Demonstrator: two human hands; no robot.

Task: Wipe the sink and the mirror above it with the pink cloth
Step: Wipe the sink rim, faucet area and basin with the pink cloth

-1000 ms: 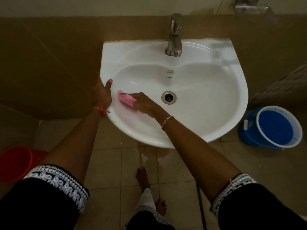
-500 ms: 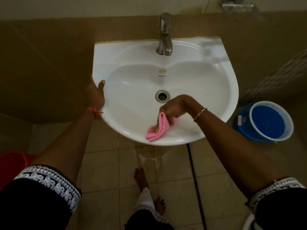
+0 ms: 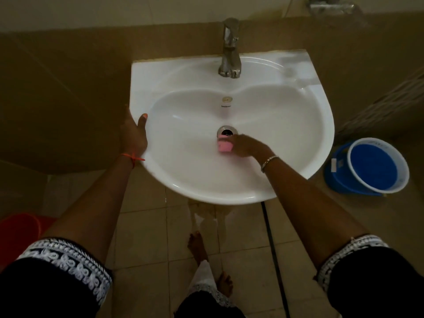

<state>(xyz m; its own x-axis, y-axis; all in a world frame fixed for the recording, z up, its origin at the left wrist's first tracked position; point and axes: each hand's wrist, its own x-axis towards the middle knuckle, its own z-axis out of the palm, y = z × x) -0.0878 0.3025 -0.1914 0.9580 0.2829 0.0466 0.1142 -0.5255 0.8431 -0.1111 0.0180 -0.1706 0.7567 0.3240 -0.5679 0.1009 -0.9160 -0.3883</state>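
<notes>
Pink cloth [image 3: 224,146]: bunched wad at the bottom of the sink [image 3: 321,138] basin, its far edge touching the near edge of the drain [image 3: 226,131]. Motion blur here.
Right hand [image 3: 246,146]: fingers curled over the cloth from the right, gripping it and pressing it to the porcelain. Only the cloth's left end shows past the fingertips, pointing left and toward the drain; the rest is hidden under the hand, so its long axis cannot be told.
Left hand [image 3: 134,134]: holds the sink's left rim, thumb hooked over the top edge, the other fingers out of sight beneath.
Sink basin: white, holds only the cloth and hand. Faucet [image 3: 229,49] stands at the back centre.
Blue bucket [image 3: 337,177]: on the floor right of the sink, white rim, blue inside; whether it holds water cannot be told.
Red bucket [image 3: 18,230]: floor, far left, cut by the frame edge, contents unseen.
Bare feet [image 3: 197,246] on the tiles below the sink.
</notes>
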